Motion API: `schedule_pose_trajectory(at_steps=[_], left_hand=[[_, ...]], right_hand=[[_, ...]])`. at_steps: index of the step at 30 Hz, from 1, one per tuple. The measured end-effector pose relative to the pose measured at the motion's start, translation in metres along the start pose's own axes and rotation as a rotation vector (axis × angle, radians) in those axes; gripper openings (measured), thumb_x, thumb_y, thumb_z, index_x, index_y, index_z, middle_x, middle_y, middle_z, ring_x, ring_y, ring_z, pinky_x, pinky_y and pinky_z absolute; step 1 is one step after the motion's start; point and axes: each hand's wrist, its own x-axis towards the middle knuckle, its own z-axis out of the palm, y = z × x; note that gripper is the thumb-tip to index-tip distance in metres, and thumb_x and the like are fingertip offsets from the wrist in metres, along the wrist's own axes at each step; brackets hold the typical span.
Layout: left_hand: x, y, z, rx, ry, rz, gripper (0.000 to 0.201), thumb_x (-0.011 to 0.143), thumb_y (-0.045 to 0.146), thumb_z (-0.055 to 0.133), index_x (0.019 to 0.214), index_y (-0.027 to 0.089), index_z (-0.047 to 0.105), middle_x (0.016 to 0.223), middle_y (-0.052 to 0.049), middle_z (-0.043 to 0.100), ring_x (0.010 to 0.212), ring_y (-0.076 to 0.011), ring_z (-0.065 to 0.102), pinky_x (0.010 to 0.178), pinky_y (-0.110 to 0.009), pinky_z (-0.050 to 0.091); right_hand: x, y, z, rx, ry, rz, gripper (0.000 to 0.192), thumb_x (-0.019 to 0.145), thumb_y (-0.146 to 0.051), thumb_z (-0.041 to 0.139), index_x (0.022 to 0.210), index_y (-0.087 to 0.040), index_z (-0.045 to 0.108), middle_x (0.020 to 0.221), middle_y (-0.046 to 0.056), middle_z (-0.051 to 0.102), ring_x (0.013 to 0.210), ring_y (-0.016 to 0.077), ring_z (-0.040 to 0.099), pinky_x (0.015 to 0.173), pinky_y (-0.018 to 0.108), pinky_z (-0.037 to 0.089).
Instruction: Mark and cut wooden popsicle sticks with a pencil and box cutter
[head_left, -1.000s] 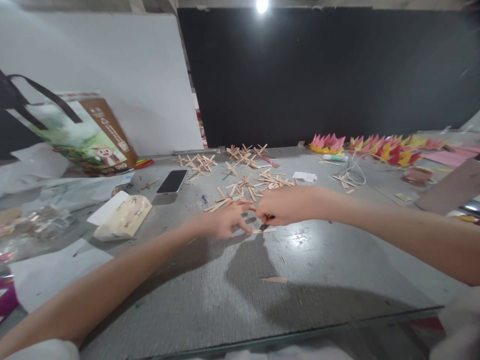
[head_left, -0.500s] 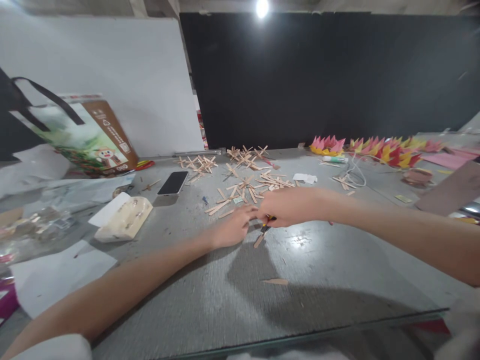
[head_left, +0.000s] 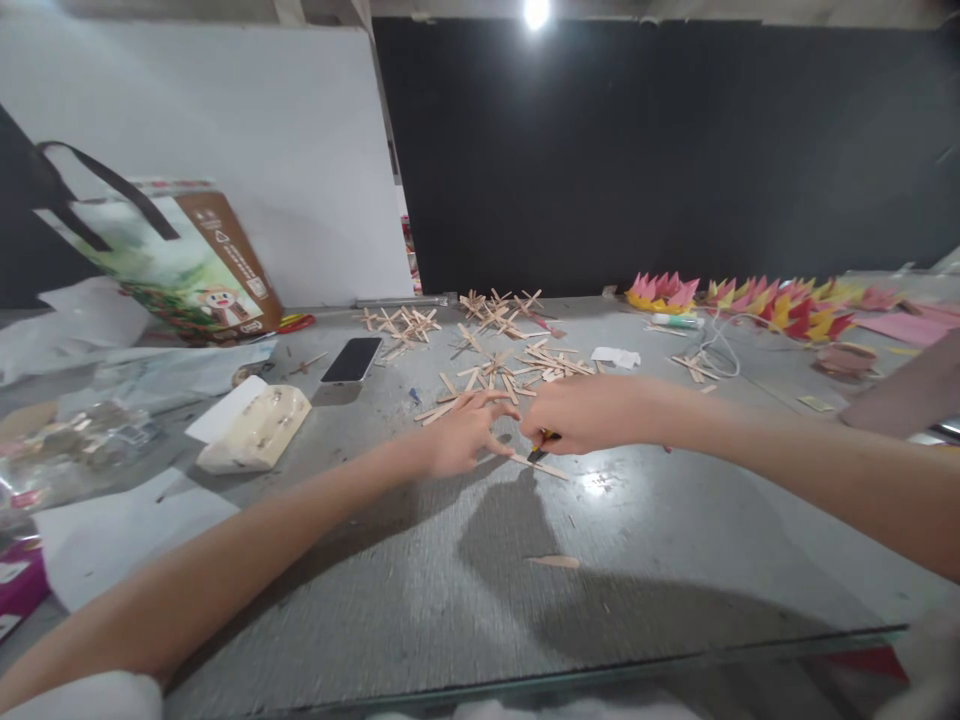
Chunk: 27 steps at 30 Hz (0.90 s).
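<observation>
The right hand (head_left: 581, 412) is closed around a small yellow-and-black cutter (head_left: 541, 447), its tip on a wooden stick (head_left: 541, 466) lying flat on the desk (head_left: 675, 540). The left hand (head_left: 465, 438), fingers loosely spread, pins that stick's near end. Just behind the stick lies a pile of sticks (head_left: 502, 370); a phone (head_left: 352, 360) rests left of the pile.

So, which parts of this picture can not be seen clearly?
- Head view: the tool in the right hand is mostly hidden by that hand's grip.
- The stick below both hands: its near end is covered by the left hand.
- The bag print is too small to read.
</observation>
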Motion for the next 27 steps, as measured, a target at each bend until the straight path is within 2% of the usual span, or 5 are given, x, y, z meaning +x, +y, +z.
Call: schedule_pose_trajectory(at_steps=[11,17,20,23,27], left_hand=[[-0.004,0.007,0.017,-0.4,-0.118,0.041,0.078,0.073,-0.005,0.054,0.124,0.047,0.083,0.168,0.005,0.048,0.162,-0.0351,0.031,0.135,-0.063,0.017],[-0.003,0.002,0.037,-0.596,0.191,-0.178,0.055,0.074,0.0,0.048,0.102,0.026,0.088,0.142,-0.005,0.07,0.131,-0.0257,0.065,0.12,-0.046,0.049],[0.0,-0.001,0.044,-0.466,0.293,-0.217,0.061,0.082,0.0,0.043,0.124,0.024,0.08,0.139,-0.008,0.072,0.134,-0.025,0.064,0.122,-0.048,0.047],[0.003,0.004,0.046,-0.245,0.168,-0.08,0.067,0.093,0.002,0.043,0.152,0.027,0.062,0.159,-0.009,0.061,0.151,-0.0273,0.051,0.129,-0.051,0.036],[0.004,0.01,0.038,-0.043,0.093,-0.038,0.071,0.091,0.0,0.049,0.154,0.029,0.06,0.166,-0.01,0.053,0.16,-0.0322,0.041,0.13,-0.055,0.032]], right_hand=[[0.001,0.001,-0.001,-0.002,0.004,-0.033,0.018,0.088,-0.007,0.06,0.076,-0.019,0.066,0.066,-0.002,0.056,0.059,0.0125,0.04,0.06,0.033,0.02],[0.002,0.002,0.001,-0.05,0.022,-0.024,0.021,0.088,-0.008,0.06,0.07,-0.019,0.06,0.065,-0.002,0.052,0.058,0.0123,0.038,0.06,0.033,0.02],[0.003,0.003,0.002,-0.047,0.018,-0.022,0.019,0.089,-0.009,0.061,0.073,-0.019,0.062,0.068,-0.002,0.055,0.057,0.0119,0.039,0.06,0.033,0.021],[0.004,0.005,0.003,-0.046,0.027,-0.032,0.017,0.089,-0.01,0.062,0.075,-0.02,0.065,0.068,-0.002,0.057,0.057,0.0121,0.039,0.059,0.033,0.021],[0.004,0.003,0.002,-0.054,0.017,-0.032,0.018,0.089,-0.008,0.063,0.075,-0.019,0.066,0.07,-0.001,0.059,0.061,0.0127,0.041,0.061,0.033,0.022]])
